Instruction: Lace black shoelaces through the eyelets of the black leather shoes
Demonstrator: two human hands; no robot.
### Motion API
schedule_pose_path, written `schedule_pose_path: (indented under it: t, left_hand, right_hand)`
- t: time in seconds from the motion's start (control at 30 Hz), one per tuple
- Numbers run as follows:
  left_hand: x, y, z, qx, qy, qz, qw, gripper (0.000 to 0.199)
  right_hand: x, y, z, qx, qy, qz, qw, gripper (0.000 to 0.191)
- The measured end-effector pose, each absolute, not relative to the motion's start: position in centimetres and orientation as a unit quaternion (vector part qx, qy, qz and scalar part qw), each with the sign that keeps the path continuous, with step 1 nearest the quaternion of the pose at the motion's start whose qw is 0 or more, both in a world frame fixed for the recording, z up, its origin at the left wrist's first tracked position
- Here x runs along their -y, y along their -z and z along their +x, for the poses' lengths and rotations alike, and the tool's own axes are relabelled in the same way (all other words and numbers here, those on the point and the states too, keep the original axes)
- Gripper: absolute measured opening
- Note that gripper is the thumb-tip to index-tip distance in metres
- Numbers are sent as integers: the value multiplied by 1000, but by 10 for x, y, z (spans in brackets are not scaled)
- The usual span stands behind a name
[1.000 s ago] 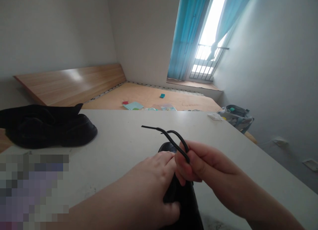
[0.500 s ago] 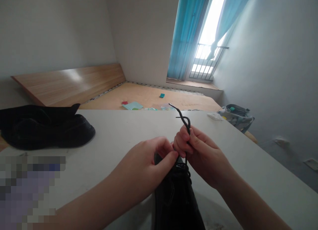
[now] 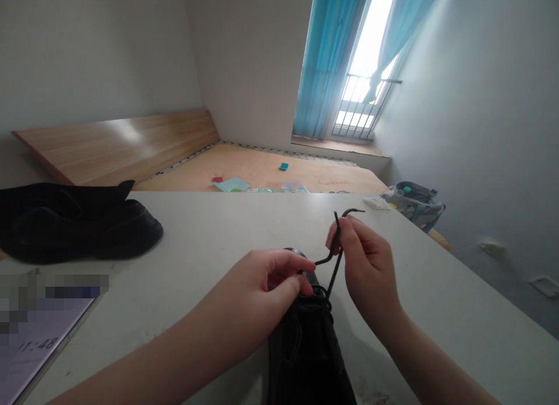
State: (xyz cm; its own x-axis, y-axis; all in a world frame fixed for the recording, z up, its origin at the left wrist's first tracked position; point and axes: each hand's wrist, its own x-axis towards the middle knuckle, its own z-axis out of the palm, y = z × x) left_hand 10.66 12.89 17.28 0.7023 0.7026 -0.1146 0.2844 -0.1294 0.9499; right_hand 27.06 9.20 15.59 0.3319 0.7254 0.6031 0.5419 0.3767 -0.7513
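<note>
A black lace-up shoe (image 3: 305,347) stands on the white table in front of me, its toe pointing away. My left hand (image 3: 279,282) is curled over the lacing area, thumb and index finger gripping the shoe near its eyelets; the other fingers are partly hidden. To the right, my right hand (image 3: 362,253) pinches the black shoelace (image 3: 335,271), whose two strands run up from the shoe. Both lace ends stick out above my right fingers. One strand passes close to my left index fingertip.
Another black shoe (image 3: 87,224) lies on its side at the table's left. A lit screen (image 3: 43,347) is at the lower left, partly pixelated. A white packet (image 3: 376,203) sits by the white table's (image 3: 209,218) far right edge, near a bag (image 3: 414,201).
My right hand has moved right, away from my left hand, drawing the lace strands out to the right. The left hand stays at the shoe, its thumb and index finger slightly further apart.
</note>
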Motion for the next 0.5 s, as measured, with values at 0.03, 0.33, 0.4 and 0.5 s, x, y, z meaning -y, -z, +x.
schedule_pose_path:
  t: [0.03, 0.33, 0.4, 0.5]
  left_hand:
    - [-129, -173, 107, -341, -182, 727, 568, 26]
    - [-126, -173, 107, -304, -190, 725, 588, 26]
    - [-125, -173, 107, -312, -185, 733, 575, 24]
    - [-123, -172, 107, -317, -171, 740, 568, 23]
  right_hand:
    - [-91, -158, 273, 584, -20, -557, 590, 41]
    - [-91, -159, 273, 422, -517, -428, 610, 34]
    - [-92, -157, 272, 442, -502, -409, 620, 31]
    - [-90, -155, 271, 522, -422, -407, 619, 27]
